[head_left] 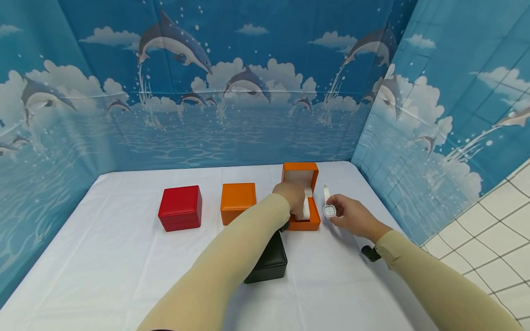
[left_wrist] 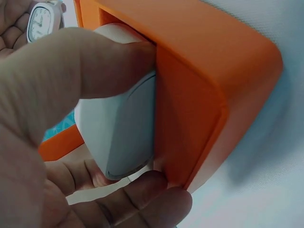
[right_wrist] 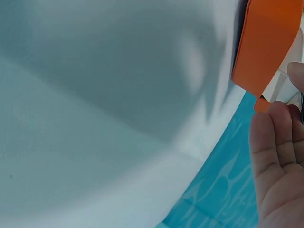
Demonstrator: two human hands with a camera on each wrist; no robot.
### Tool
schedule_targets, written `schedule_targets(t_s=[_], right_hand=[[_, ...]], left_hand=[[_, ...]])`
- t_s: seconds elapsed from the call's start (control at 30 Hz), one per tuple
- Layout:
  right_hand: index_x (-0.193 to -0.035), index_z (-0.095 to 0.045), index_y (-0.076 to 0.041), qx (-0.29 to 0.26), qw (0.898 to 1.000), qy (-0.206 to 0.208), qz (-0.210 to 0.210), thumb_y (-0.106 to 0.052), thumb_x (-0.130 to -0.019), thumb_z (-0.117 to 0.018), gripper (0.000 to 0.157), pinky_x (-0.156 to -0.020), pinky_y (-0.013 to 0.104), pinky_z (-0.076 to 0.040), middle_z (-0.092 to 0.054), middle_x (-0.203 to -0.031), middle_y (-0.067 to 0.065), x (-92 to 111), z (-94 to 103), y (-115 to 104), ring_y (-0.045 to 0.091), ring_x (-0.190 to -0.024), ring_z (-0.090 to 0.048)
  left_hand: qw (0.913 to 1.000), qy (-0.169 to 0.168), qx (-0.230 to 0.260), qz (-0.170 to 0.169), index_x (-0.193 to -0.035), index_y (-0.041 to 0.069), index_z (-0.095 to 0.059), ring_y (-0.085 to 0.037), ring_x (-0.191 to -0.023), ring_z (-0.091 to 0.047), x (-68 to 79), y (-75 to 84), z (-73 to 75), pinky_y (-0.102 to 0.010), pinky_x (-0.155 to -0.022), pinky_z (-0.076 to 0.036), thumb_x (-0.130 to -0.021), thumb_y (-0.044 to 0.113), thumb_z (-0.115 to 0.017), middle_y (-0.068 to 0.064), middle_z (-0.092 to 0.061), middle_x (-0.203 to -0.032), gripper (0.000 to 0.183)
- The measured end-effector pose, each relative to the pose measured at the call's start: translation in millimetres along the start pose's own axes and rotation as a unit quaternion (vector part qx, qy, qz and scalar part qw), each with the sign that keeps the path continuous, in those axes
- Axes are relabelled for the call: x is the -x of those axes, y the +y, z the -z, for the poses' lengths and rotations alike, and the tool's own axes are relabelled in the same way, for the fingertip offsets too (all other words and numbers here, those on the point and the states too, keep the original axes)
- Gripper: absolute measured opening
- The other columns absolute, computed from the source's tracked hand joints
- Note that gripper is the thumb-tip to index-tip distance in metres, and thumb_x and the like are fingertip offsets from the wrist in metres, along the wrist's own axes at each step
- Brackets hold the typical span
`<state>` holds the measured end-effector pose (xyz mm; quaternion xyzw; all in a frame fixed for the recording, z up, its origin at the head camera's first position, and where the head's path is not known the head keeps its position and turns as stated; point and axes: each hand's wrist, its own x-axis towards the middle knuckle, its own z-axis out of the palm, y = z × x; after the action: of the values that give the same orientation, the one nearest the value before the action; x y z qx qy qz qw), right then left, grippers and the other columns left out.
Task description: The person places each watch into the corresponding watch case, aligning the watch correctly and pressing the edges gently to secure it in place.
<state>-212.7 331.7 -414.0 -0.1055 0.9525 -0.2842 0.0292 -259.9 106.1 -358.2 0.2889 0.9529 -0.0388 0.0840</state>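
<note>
An open orange watch box (head_left: 304,225) stands near the back right of the table, its lid (head_left: 315,179) raised. My left hand (head_left: 293,195) reaches into it. In the left wrist view, thumb and fingers pinch a white watch cushion (left_wrist: 118,128), which still sits partly inside the orange box (left_wrist: 190,90). Just right of the box, my right hand (head_left: 352,215) holds a white wristwatch (head_left: 329,211) by its side, dial facing up and strap extending away. In the right wrist view, the watch is mostly out of frame beside the right hand (right_wrist: 280,166).
A closed red box (head_left: 180,209) and a closed orange box (head_left: 238,202) stand to the left. Under my left forearm is a black box (head_left: 271,262), partly covered. A dolphin-print curtain (head_left: 248,133) hangs behind the white-covered table (head_left: 103,257) and along its right side.
</note>
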Motion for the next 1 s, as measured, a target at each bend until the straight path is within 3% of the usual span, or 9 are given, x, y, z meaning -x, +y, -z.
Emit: schedule_targets(t_s=[0.27, 0.53, 0.73, 0.9, 1.0], right_hand=[[-0.128, -0.058, -0.004, 0.002, 1.000, 0.024, 0.014, -0.007, -0.092, -0.078, 0.041, -0.084, 0.037, -0.057, -0.067, -0.106, 0.009, 1, 1.6, -6, 0.024, -0.094, -0.059], [-0.129, -0.059, -0.004, 0.019, 0.999, 0.044, 0.018, -0.010, -0.093, -0.078, 0.041, -0.101, 0.056, -0.056, -0.069, -0.124, 0.015, 3, 1.3, -10, 0.034, -0.110, -0.063], [-0.131, -0.058, -0.002, 0.017, 0.999, 0.047, 0.019, -0.009, -0.094, -0.077, 0.042, -0.103, 0.057, -0.056, -0.069, -0.128, 0.017, 4, 3.0, -13, 0.038, -0.113, -0.065], [-0.131, -0.058, -0.003, 0.014, 0.998, 0.051, 0.024, -0.009, -0.094, -0.077, 0.043, -0.104, 0.058, -0.055, -0.069, -0.130, 0.018, 5, 3.4, -12, 0.040, -0.116, -0.065], [-0.131, -0.058, -0.003, 0.015, 0.998, 0.053, 0.026, -0.009, -0.094, -0.077, 0.043, -0.105, 0.058, -0.055, -0.069, -0.131, 0.019, 5, 3.3, -12, 0.041, -0.117, -0.066]], left_hand=[[0.9995, -0.007, 0.029, 0.013, -0.080, 0.017, -0.075, -0.014, -0.065, -0.054, -2.1, 0.3, 0.1, -0.026, -0.058, -0.048, -0.085, 0.037, -0.082, 0.004, -0.053, -0.067, 0.022], [0.9986, -0.019, 0.045, 0.021, -0.078, 0.017, -0.074, -0.015, -0.063, -0.054, -4.4, 0.0, -0.3, -0.026, -0.056, -0.046, -0.084, 0.035, -0.083, 0.004, -0.052, -0.066, 0.021], [0.9968, -0.015, 0.076, 0.023, -0.086, 0.015, -0.074, -0.016, -0.064, -0.055, -5.3, -2.2, 0.3, -0.027, -0.054, -0.046, -0.082, 0.032, -0.084, 0.003, -0.056, -0.071, 0.021], [0.9946, -0.030, 0.098, 0.016, -0.076, 0.016, -0.070, -0.015, -0.060, -0.050, -11.5, -6.3, -0.6, -0.028, -0.052, -0.041, -0.083, 0.030, -0.083, 0.003, -0.044, -0.062, 0.019], [0.9940, -0.032, 0.104, 0.014, -0.078, 0.016, -0.070, -0.016, -0.061, -0.050, -10.7, -7.8, -0.2, -0.028, -0.052, -0.040, -0.083, 0.028, -0.082, 0.003, -0.044, -0.063, 0.018]])
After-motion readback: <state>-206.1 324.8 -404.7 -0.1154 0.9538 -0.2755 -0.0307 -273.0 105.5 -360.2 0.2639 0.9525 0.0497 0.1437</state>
